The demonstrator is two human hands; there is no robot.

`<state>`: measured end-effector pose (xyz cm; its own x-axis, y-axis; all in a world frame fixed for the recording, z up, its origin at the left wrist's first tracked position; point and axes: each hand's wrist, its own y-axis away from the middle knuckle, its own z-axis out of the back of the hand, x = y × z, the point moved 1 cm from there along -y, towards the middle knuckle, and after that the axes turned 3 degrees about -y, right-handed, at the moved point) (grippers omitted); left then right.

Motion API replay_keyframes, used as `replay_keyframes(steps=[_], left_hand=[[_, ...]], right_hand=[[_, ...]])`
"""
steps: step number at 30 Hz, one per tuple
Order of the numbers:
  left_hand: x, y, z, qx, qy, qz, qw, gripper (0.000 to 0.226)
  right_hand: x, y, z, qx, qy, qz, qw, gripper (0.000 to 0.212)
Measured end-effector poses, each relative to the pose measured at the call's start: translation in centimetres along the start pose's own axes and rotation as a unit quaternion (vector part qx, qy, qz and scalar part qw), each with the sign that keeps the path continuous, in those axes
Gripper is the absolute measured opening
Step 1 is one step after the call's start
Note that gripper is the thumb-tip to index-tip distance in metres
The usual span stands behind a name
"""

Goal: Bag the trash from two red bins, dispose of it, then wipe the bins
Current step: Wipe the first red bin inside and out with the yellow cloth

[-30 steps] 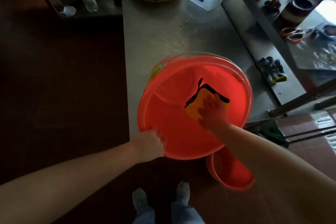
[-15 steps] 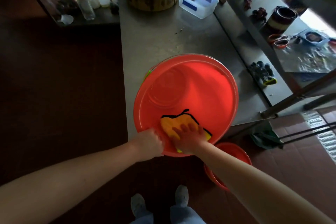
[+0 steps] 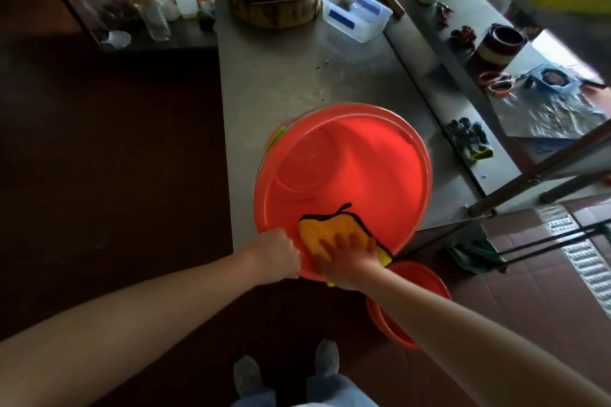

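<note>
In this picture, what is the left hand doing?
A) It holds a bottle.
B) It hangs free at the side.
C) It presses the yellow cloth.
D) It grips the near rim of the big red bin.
D: the left hand grips the near rim of the red bin, while the right hand presses the yellow cloth against the inside of the bin.

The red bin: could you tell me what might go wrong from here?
The red bin seems to overhang the table's near edge; pressing the cloth on its near wall might tip it off, though the left hand grips the rim. A second bin stands on the floor by the feet, a possible trip.
</note>
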<state>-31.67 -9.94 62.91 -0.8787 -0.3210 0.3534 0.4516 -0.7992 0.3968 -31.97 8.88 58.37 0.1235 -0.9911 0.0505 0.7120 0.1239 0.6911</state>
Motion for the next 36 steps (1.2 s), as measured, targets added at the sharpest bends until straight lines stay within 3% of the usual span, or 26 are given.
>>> replay_keyframes(steps=[4, 12, 18, 24, 28, 31, 35, 36], left_hand=[[0.4, 0.7, -0.8, -0.003, 0.020, 0.010, 1.000, 0.056], [1.7, 1.2, -0.8, -0.007, 0.007, 0.007, 1.000, 0.058], [1.9, 0.7, 0.3, -0.003, 0.000, 0.015, 1.000, 0.059], [1.9, 0.9, 0.1, -0.012, 0.016, -0.001, 1.000, 0.060], [1.9, 0.9, -0.4, -0.022, 0.016, -0.016, 0.999, 0.057], [1.5, 0.7, -1.0, -0.018, 0.023, -0.013, 0.999, 0.055], [1.7, 0.2, -1.4, 0.003, 0.040, 0.014, 0.999, 0.055], [1.9, 0.1, -1.3, 0.003, 0.042, 0.018, 0.999, 0.054]], right_hand=[[0.3, 1.3, -0.7, -0.014, -0.025, 0.037, 0.999, 0.068], [-5.8, 2.0, 2.4, -0.102, 0.145, 0.026, 0.984, 0.066], [-4.0, 1.1, 2.1, -0.063, 0.099, 0.051, 0.992, 0.067], [-1.0, -3.7, 1.6, -0.049, 0.069, 0.018, 0.996, 0.071], [-0.1, -8.6, 2.0, -0.117, 0.082, 0.027, 0.989, 0.059], [0.3, -11.9, 2.5, -0.117, 0.093, 0.038, 0.988, 0.060], [0.9, -12.9, 3.7, -0.298, 0.050, 0.100, 0.948, 0.060], [0.9, -12.7, 3.9, -0.264, 0.061, 0.104, 0.957, 0.061]])
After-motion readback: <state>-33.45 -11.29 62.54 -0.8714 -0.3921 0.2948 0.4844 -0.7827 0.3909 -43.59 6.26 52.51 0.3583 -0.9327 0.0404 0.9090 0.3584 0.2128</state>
